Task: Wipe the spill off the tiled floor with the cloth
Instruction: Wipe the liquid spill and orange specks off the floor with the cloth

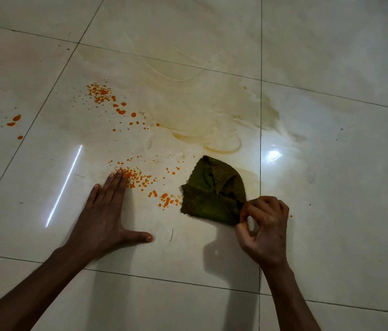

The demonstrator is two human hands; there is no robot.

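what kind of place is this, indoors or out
Most likely indoors, a room in a home, though which room I cannot tell. The floor is large glossy pale tiles with thin grout lines, and it mirrors a strip light. An orange spill and a green cloth suggest household cleaning.

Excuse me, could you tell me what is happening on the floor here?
A person is cleaning an orange spill off the tiled floor. The right hand pinches a corner of a crumpled green cloth, which lies on the tile. The left hand is pressed flat beside it. Pale smears show where wiping was done; orange droplets remain to the cloth's left.
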